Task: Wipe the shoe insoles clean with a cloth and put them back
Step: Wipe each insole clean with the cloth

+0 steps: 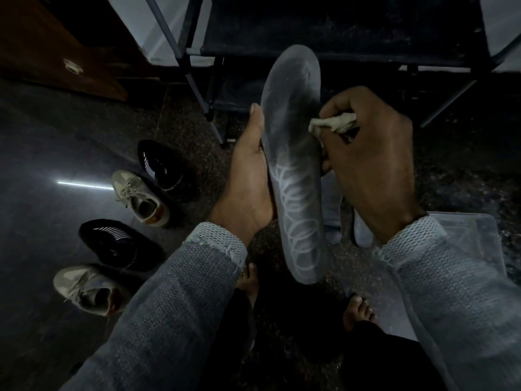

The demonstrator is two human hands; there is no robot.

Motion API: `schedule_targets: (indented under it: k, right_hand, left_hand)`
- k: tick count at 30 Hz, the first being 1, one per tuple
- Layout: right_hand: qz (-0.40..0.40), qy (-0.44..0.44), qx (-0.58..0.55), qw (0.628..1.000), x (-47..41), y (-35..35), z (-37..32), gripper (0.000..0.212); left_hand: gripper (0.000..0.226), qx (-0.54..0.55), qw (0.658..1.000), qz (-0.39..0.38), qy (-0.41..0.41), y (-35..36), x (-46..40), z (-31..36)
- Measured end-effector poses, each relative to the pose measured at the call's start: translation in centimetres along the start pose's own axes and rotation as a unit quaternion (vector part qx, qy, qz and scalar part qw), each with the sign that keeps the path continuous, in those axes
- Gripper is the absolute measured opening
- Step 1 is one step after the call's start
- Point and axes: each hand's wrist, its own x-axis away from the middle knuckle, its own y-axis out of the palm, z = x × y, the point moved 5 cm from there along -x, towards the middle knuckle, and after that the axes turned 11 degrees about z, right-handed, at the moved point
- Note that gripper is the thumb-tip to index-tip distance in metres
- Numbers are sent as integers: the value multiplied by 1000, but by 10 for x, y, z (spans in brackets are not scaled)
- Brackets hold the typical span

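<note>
Left hand [248,176] holds the grey insole [293,165] from underneath along its left edge, thumb up the side, fingers hidden behind it. Right hand [369,162] is curled tight round a wadded pale cloth [332,124], pressing it on the insole's right edge at mid-length, opposite the left thumb. Insole stands lengthwise, toe end away from the person, looped white pattern on the heel half below both grips. Another insole [362,230] lies under the right wrist. Left of the left forearm: two black shoes [166,167] and two beige sneakers [141,198] on the floor.
</note>
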Motion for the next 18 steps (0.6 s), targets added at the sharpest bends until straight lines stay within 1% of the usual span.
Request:
schedule_targets:
  k: [2,3,5,7,8,10,12,14,16,18]
  right_hand:
    - [-10,3,-4,1000,-1,0,0,10]
    - [-28,0,-8,1000,1,2,-2,10]
    - [-86,-6,-25,996,6,10,-9,11]
    - [-134,-14,-38,990,10,17,-14,12]
    - [-138,-13,-42,989,11,18,-15,12]
    - [-107,-2,-40,993,8,14,-11,12]
    - [-69,2,-26,997,5,9,-7,13]
    - [-61,-4,-15,998,5,8,-6,13]
    - [-92,-4,-35,995,7,12,-8,13]
    - [-148,-2,-69,987,9,19,-13,13]
  left_hand:
    - [61,3,1000,0,0,1,2,0]
    - [59,-3,1000,3,6,1,3,0]
    - [54,-36,999,27,31,1,3,3]
    - [53,-43,997,38,47,0,1,6]
    - [54,-27,999,27,38,0,1,6]
    - [59,5,1000,2,19,0,0,3]
    - [62,14,1000,-13,1,1,1,-1]
    - [63,12,1000,-22,-1,1,1,-3]
    - [63,13,1000,-13,8,1,2,-1]
    - [63,35,999,-16,6,-1,1,3]
